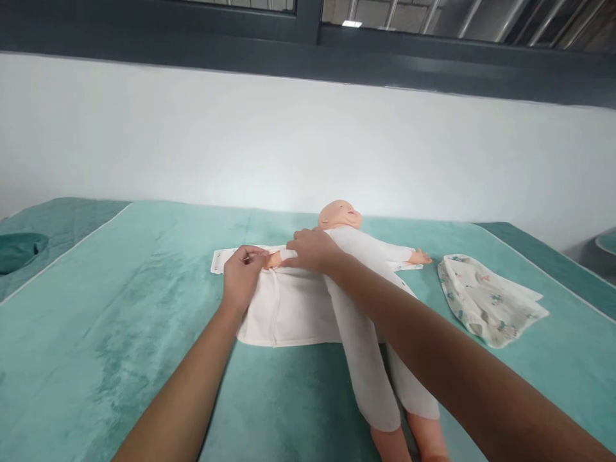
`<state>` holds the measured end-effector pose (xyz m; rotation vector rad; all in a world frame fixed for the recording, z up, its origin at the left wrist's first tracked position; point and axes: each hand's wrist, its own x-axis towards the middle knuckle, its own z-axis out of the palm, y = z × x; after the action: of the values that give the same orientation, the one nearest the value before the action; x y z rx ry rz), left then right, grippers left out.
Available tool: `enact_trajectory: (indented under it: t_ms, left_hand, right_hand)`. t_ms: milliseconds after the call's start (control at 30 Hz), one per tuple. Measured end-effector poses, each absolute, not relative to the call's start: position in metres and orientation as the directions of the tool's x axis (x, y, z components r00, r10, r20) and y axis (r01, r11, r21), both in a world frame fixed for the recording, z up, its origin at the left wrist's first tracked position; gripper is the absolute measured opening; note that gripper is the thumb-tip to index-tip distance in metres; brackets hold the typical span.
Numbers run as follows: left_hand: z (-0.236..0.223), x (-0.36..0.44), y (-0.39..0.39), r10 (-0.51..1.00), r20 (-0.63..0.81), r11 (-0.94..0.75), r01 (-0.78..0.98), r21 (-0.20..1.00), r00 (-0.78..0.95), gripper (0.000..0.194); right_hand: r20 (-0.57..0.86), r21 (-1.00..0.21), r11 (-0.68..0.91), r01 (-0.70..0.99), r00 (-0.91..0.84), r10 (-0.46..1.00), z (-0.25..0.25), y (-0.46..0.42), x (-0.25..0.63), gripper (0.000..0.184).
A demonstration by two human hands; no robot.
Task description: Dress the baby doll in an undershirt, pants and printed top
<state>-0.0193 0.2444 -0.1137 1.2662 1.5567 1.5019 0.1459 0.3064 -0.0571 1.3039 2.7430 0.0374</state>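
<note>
A baby doll (359,256) with a white cloth body lies on its back, its head toward the wall. Beneath it a white baby shirt (303,308) is spread open, with a sleeve (221,259) stretching out to the left. My left hand (243,276) pinches the shirt near the sleeve opening, right beside the doll's small hand (273,260). Wrapped over the doll's arm on that side, my right hand (310,249) is closed, and its fingers partly hide the arm. The doll's other arm (399,251) stretches out to the right over the other sleeve.
A folded white printed baby garment (491,298) lies to the right on the green padded mat (135,308). Behind stands a white wall (269,141) below a dark window frame (240,48). Some dark green fabric (22,251) is at the far left.
</note>
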Motion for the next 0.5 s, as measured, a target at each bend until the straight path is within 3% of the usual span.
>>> enact_trajectory:
  t_ms: [133, 200, 267, 367, 433, 500]
  left_hand:
    - [-0.114, -0.009, 0.239, 0.921, 0.389, -0.359, 0.466, 0.809, 0.034, 0.018]
    - [-0.114, -0.009, 0.239, 0.918, 0.394, -0.367, 0.488, 0.792, 0.05, 0.018]
    - [-0.115, -0.012, 0.24, 0.933, 0.356, -0.283, 0.489, 0.825, -0.061, 0.023]
    - [-0.115, -0.016, 0.241, 0.941, 0.306, -0.184, 0.539, 0.822, -0.145, 0.027]
    - [-0.117, -0.015, 0.242, 0.945, 0.302, -0.166, 0.612, 0.773, -0.125, 0.03]
    - [-0.119, -0.013, 0.243, 0.943, 0.313, -0.159, 0.676, 0.719, -0.111, 0.032]
  right_hand:
    - [-0.069, 0.083, 0.625, 0.776, -0.621, 0.78, -0.064, 0.302, 0.131, 0.024]
    - [-0.024, 0.058, 0.605, 0.794, -0.605, 0.796, -0.063, 0.298, 0.133, 0.025]
    - [0.108, -0.045, 0.558, 0.829, -0.551, 0.827, -0.057, 0.292, 0.149, 0.03]
    - [0.318, -0.282, 0.343, 0.896, -0.25, 0.915, -0.049, 0.284, 0.199, 0.027]
    - [0.372, -0.358, 0.088, 0.929, 0.056, 0.926, -0.049, 0.279, 0.241, 0.029]
    - [0.327, -0.427, -0.079, 0.901, 0.235, 0.915, -0.057, 0.276, 0.278, 0.034]
